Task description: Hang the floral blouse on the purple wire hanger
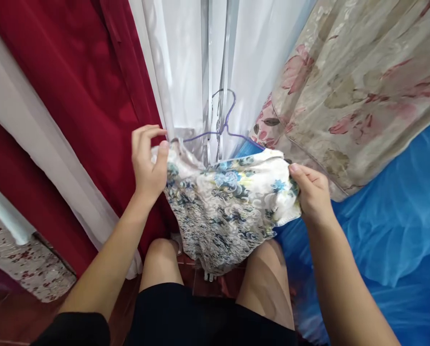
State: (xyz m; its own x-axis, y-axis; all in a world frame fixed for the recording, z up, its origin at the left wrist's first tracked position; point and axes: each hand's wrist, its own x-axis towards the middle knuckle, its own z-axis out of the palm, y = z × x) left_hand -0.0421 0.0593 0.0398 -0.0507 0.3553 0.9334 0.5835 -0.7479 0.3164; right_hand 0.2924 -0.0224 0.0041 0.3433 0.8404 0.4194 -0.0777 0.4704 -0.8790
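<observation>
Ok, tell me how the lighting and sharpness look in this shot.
Head view: soft, even daylight glows through the white curtain; the floral garment and both hands, left hand and right hand, are sharp; the edges bend outward, wide-lens distortion; no harsh glare.

no readable text, labels or numbers

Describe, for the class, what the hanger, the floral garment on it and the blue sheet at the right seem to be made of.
Hanger: thin purple wire, probably coated metal, judging by its slim bent hook.
Floral garment: soft woven cloth, matte, printed with blue flowers; it crumples where the left hand and right hand pinch it.
Blue sheet: sheer, net-like fabric, slightly glossy, finely creased.
</observation>
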